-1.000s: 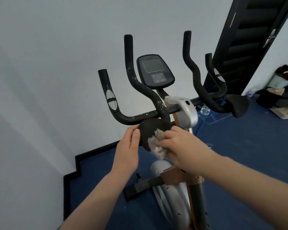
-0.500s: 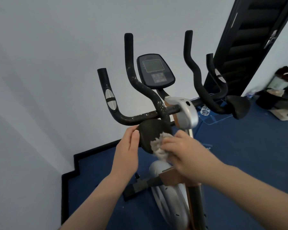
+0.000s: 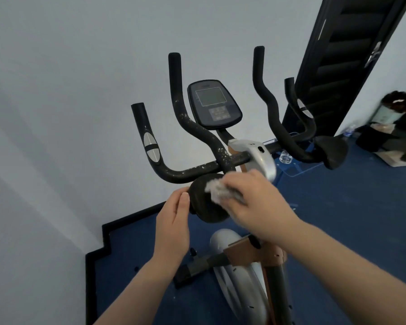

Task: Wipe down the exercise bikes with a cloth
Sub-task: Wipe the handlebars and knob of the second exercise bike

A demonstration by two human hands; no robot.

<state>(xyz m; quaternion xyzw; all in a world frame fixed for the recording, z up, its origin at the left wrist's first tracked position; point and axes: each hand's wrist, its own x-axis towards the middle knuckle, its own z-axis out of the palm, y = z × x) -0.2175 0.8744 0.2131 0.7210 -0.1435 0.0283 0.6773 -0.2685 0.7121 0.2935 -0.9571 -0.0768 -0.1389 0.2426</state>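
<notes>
Bike [image 3: 242, 273]: centre frame, black handlebars [image 3: 185, 171] flecked white, console [image 3: 213, 104] at 12 o'clock.
Left pad [image 3: 204, 207]: round, black, just below the bar, frame centre.
Cloth [image 3: 217, 190]: grey-white, bunched on the pad's upper face.
Right hand [image 3: 258, 205]: from 4 o'clock, fingers curled round the cloth, pressing it on the pad.
Left hand [image 3: 174, 226]: from 7 o'clock, fingers straight and together, touching the pad's 9 o'clock edge.
Right pad [image 3: 332, 152]: at 2 o'clock.
Floor [image 3: 349, 207]: blue.

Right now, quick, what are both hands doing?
Left hand: open, straight fingers touching the round black pad.
Right hand: closed on the cloth, pressing it on the pad.
</notes>
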